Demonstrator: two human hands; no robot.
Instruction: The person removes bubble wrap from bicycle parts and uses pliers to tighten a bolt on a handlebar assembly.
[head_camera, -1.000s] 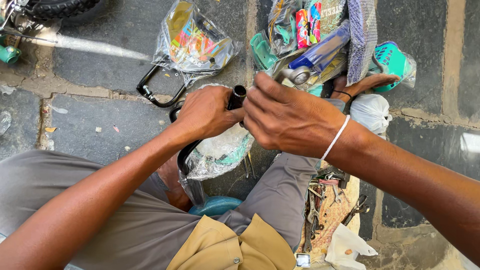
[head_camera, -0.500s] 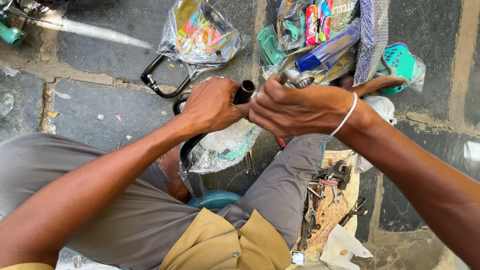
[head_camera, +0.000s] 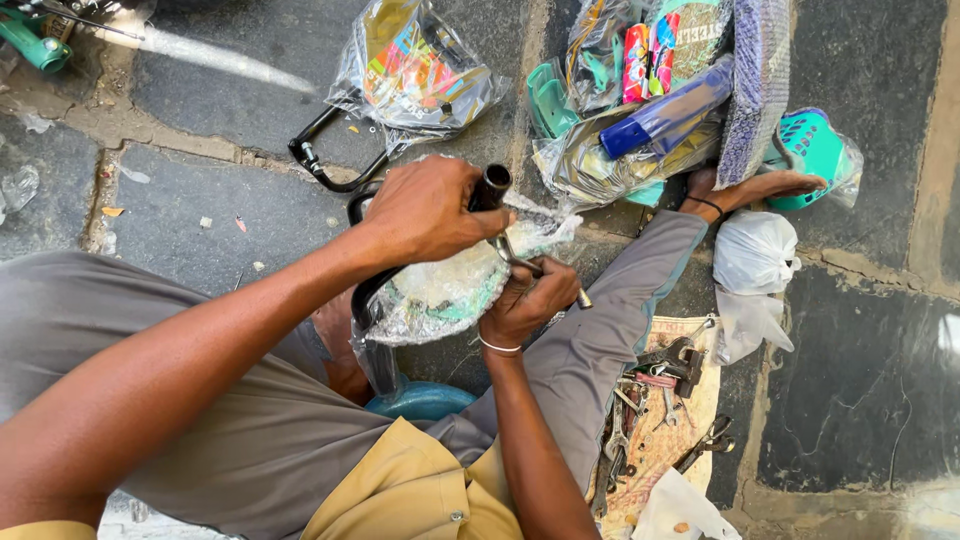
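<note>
My left hand grips a black metal frame piece with a short black tube end, partly wrapped in clear plastic. Just below and to the right, my right hand is closed on a slim metal tool whose tip points up at the tube. The wrapped part rests over my lap between grey trouser legs. A white band circles my right wrist.
Plastic-wrapped goods, a blue tube and teal parts lie on the stone paving ahead. A cloth with several spanners and pliers lies at right beside a white bag. A blue stool is under me. My bare foot rests at right.
My right hand has dropped from above the tube to below it, now holding the metal tool. The view has shifted slightly; my left hand keeps its grip.
</note>
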